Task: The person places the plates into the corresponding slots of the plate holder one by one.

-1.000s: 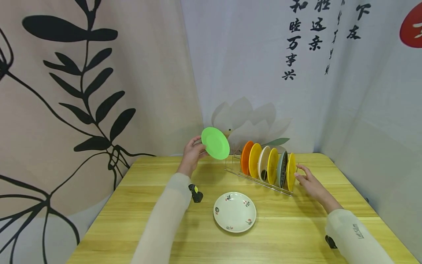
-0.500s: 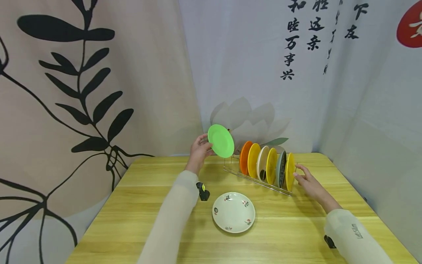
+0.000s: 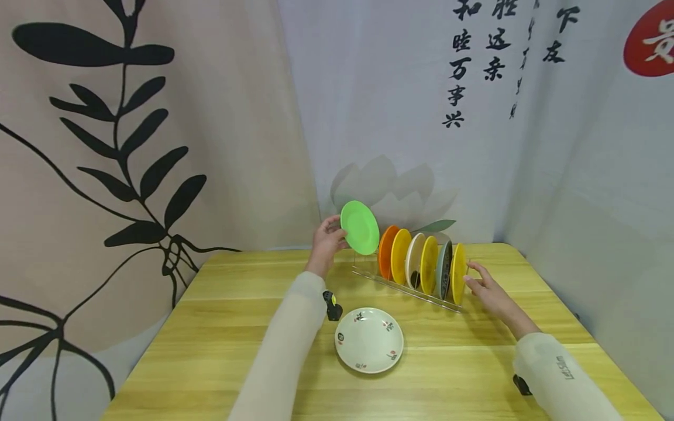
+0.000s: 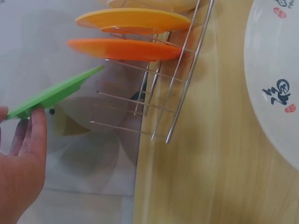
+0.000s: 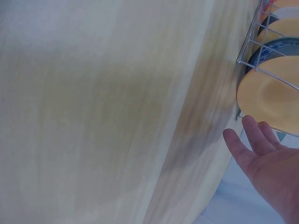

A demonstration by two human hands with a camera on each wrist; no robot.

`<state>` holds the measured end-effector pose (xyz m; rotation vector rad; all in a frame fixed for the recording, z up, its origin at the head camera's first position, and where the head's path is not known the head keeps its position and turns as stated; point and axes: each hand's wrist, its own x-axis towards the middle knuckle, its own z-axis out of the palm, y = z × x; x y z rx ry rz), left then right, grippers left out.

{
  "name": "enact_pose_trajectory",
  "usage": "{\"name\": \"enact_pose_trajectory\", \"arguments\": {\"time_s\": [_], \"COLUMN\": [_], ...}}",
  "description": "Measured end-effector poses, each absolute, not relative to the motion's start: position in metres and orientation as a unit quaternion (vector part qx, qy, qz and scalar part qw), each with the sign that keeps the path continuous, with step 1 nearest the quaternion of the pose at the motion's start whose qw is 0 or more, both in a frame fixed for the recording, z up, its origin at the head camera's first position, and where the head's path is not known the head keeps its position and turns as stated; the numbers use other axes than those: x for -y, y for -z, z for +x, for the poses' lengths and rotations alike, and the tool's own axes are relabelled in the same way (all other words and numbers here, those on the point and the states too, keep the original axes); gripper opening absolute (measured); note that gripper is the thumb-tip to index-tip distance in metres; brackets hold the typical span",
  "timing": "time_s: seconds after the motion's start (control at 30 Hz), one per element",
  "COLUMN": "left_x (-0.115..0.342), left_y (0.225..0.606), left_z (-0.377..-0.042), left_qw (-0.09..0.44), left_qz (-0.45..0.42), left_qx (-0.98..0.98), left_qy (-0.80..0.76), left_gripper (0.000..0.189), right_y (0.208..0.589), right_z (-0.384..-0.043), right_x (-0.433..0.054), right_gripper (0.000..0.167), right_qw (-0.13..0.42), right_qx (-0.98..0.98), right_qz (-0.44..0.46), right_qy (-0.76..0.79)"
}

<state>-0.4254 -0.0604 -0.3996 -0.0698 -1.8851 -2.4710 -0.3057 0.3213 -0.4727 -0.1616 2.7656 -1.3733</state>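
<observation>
My left hand (image 3: 327,244) pinches a green plate (image 3: 360,228) by its left edge, holding it tilted in the air over the left end of a wire dish rack (image 3: 405,290). In the left wrist view the green plate (image 4: 56,93) leans beside the rack's vacant slots, next to an orange plate (image 4: 126,49). My right hand (image 3: 487,287) is at the rack's right end, fingers extended, fingertips right at the end wire by the outermost yellow plate (image 3: 458,275). The right wrist view shows that yellow plate (image 5: 271,93) just beyond the fingertips.
More plates stand upright in the rack: orange, yellow, a white one (image 3: 415,261) and a grey-blue patterned one (image 3: 444,270). A white plate with small printed motifs (image 3: 369,341) lies flat on the wooden table (image 3: 237,327). A printed curtain (image 3: 253,117) hangs behind.
My left hand has moved right with the green plate, bringing it over the rack's left end, and the plate has turned more edge-on. My right hand stays at the rack's right end.
</observation>
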Motion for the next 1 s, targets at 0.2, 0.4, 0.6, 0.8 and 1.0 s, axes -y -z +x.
{"name": "enact_pose_trajectory", "arguments": {"time_s": [0.2,0.4,0.6,0.8,1.0], "left_x": [0.05,0.042,0.041,0.049,0.061], "left_y": [0.408,0.414,0.415,0.416,0.42], "left_z": [-0.43,-0.431,-0.429,-0.425,-0.422], "left_qw": [0.017,0.006,-0.011,-0.01,-0.018], "left_qz": [-0.021,-0.023,-0.027,-0.027,-0.026], "left_qx": [0.622,0.631,0.641,0.647,0.643], "left_qy": [0.783,0.775,0.767,0.762,0.765], "left_gripper": [0.047,0.045,0.043,0.043,0.048], "right_y": [0.474,0.474,0.472,0.468,0.47], "right_z": [-0.306,-0.305,-0.307,-0.306,-0.305], "right_x": [-0.322,-0.322,-0.32,-0.317,-0.32], "right_gripper": [0.065,0.066,0.065,0.064,0.065], "right_qw": [0.026,0.026,0.018,0.019,0.022], "right_qx": [-0.894,-0.893,-0.899,-0.901,-0.9], "right_qz": [-0.051,-0.043,-0.046,-0.045,-0.043], "right_qy": [0.445,0.447,0.435,0.432,0.432]}}
